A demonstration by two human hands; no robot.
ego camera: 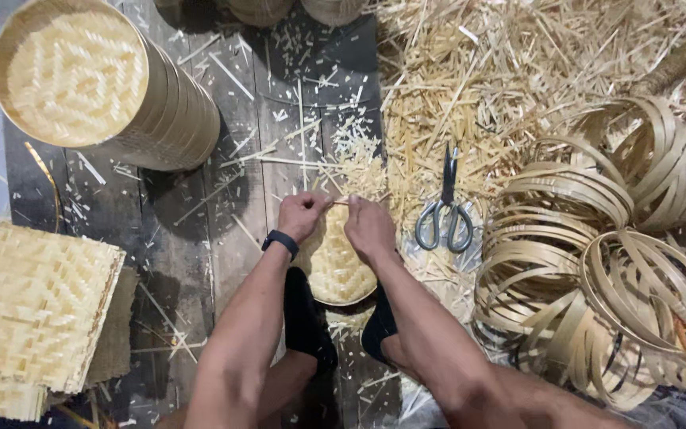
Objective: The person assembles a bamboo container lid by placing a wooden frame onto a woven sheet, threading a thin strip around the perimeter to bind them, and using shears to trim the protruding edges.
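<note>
A small round woven bamboo basket (335, 266) sits on the dark wooden floor between my legs. My left hand (302, 213), with a black band on the wrist, pinches a thin bamboo strip at the basket's far rim. My right hand (368, 229) grips the same rim beside it, fingers closed over the edge. The two hands nearly touch above the basket.
Metal scissors (445, 214) lie right of my hands on bamboo scraps. A heap of bamboo hoops (605, 262) fills the right. A stack of round baskets (97, 83) lies at top left, flat woven mats (33, 310) at left. Offcuts (478, 71) cover the floor.
</note>
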